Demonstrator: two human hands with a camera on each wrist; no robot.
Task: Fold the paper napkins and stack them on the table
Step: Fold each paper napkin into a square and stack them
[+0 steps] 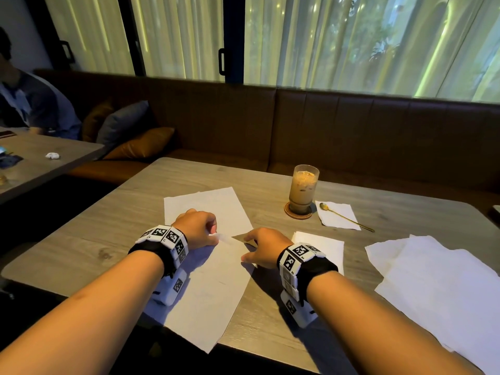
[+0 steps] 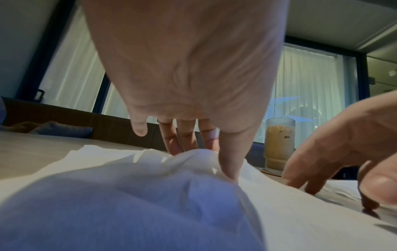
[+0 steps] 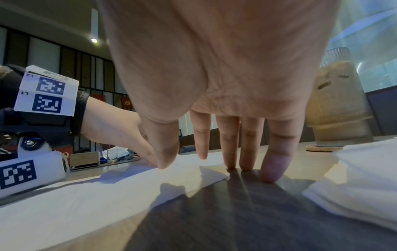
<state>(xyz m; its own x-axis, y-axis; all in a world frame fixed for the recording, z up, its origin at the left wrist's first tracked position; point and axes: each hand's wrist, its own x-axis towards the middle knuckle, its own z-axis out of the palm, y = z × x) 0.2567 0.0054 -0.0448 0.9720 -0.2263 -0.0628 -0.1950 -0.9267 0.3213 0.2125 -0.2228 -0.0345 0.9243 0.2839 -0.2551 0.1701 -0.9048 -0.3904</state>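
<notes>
left hand (image 1: 198, 228) pinches napkin (image 1: 213, 280); right hand (image 1: 263, 247) fingertips on table (image 1: 81, 239)

Bare counter (image 1: 108, 226) lies open to the left of the spread napkin (image 1: 213, 280) and along the far edge. On the right, an iced coffee glass (image 1: 303, 190) stands on a coaster, with a spoon (image 1: 346, 217) beside it. Nearer, a folded napkin (image 1: 324, 244) and a loose napkin pile (image 1: 433, 280) crowd the right side.
</notes>
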